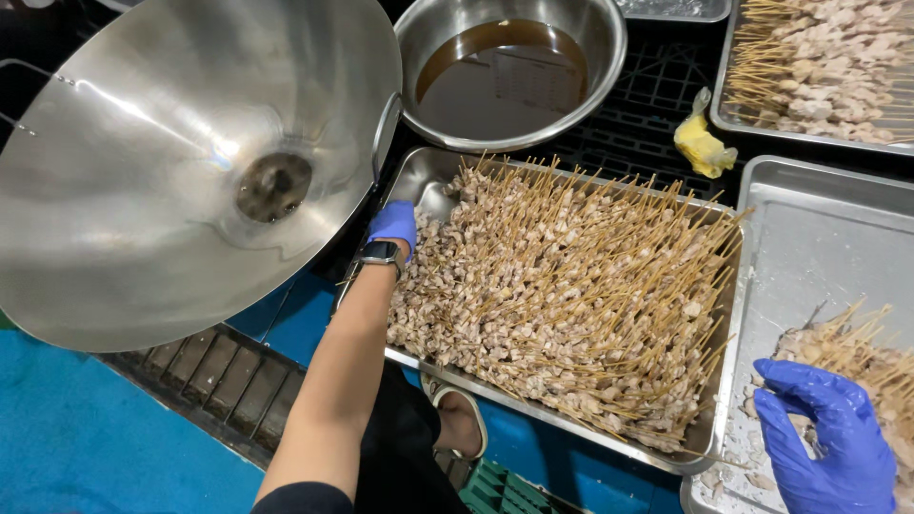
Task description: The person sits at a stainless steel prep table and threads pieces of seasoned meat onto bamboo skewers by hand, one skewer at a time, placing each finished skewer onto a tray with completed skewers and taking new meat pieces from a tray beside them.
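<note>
While the big tilted steel basin [181, 162] filled the upper left of the view, the left hand [394, 226], in a blue glove with a dark watch [381, 252] at the wrist, gripped its rim handle, fingers curled shut on it just above the near corner of the tray [716, 381]. That tray held a dense heap of meat skewers [562, 305], sticks fanning up to the right. Behind it stood a round bowl of brown liquid [500, 81]. The right hand [826, 433], also gloved, rested fingers together on a small pile of skewers [862, 366] in a second tray [819, 219] at the right; whether it clasped any I could not tell. To handle the basin well, it seemed wise to keep the grip firm and the rim low over the heap. A crumpled yellow cloth [703, 145] lay between the trays.
</note>
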{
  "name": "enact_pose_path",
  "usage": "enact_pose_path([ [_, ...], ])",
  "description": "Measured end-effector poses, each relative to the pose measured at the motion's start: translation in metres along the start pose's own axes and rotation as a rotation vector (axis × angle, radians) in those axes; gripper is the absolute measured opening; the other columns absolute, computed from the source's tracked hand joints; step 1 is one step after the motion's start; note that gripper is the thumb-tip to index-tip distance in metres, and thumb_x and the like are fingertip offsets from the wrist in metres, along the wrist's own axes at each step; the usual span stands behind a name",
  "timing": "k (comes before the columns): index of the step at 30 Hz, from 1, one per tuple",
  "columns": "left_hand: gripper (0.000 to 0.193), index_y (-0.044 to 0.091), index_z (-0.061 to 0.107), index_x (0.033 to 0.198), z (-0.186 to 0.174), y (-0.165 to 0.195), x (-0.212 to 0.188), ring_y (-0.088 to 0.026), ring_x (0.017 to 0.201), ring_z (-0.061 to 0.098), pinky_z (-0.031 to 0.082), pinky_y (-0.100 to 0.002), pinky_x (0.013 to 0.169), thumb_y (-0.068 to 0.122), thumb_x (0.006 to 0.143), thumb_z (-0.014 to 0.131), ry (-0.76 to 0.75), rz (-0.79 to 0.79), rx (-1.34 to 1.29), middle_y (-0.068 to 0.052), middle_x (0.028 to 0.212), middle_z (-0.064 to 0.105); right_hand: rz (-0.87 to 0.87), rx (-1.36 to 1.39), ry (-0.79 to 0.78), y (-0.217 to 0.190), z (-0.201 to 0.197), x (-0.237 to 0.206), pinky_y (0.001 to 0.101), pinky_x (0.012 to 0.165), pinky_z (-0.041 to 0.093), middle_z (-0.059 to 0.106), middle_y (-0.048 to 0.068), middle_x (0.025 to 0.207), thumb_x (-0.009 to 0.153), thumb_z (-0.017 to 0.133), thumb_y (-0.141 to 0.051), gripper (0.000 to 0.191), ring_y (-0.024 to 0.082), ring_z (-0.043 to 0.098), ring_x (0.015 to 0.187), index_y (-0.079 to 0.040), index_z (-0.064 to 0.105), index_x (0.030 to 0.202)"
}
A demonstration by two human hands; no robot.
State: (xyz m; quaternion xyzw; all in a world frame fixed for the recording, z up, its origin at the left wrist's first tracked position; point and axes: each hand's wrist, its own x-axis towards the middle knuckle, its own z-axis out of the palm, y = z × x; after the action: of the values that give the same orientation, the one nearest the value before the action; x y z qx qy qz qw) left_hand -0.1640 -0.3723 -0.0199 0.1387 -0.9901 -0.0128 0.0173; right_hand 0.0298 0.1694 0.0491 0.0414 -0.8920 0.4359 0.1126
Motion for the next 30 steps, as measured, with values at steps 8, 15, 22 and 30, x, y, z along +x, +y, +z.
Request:
enact_pose_path([
  [8,0.03,0.006,0.075,0.114,0.003,0.01,0.03,-0.038,0.118,0.065,0.054,-0.047,0.097,0.022,0.096,0.058,-0.158,0.04,0.085,-0.023,0.128,0.065,0.07,-0.063,-0.023,0.013,0.003,0.003,0.0302,0.088,0.058,0.069,0.011,0.108,0.091,0.073,-0.002,0.03,0.015,0.071,0.092,-0.004,0.071,0.12],
  [15,0.039,0.007,0.074,0.116,0.026,0.012,0.043,-0.041,0.117,0.063,0.05,-0.05,0.101,0.037,0.101,0.053,-0.378,0.122,-0.048,-0.022,0.129,0.064,0.061,-0.106,0.004,0.019,0.005,0.002,0.0287,0.09,0.056,0.068,0.011,0.11,0.095,0.073,-0.004,0.029,0.015,0.069,0.096,-0.005,0.07,0.124],
  [22,0.042,0.007,0.075,0.119,0.019,0.009,0.046,-0.041,0.116,0.067,0.052,-0.049,0.104,0.03,0.102,0.046,-0.46,0.281,0.157,-0.021,0.129,0.068,0.064,-0.085,0.006,0.012,0.006,0.005,0.0276,0.087,0.056,0.068,0.01,0.111,0.094,0.073,-0.003,0.029,0.014,0.069,0.095,-0.007,0.07,0.122],
  [30,0.049,0.007,0.072,0.123,0.009,0.012,0.044,-0.04,0.121,0.063,0.048,-0.049,0.107,0.041,0.1,0.044,-0.611,0.226,0.17,-0.02,0.133,0.064,0.046,-0.027,0.029,0.0,0.007,0.005,0.0269,0.088,0.056,0.068,0.009,0.117,0.093,0.072,-0.004,0.03,0.013,0.069,0.097,-0.006,0.068,0.123],
])
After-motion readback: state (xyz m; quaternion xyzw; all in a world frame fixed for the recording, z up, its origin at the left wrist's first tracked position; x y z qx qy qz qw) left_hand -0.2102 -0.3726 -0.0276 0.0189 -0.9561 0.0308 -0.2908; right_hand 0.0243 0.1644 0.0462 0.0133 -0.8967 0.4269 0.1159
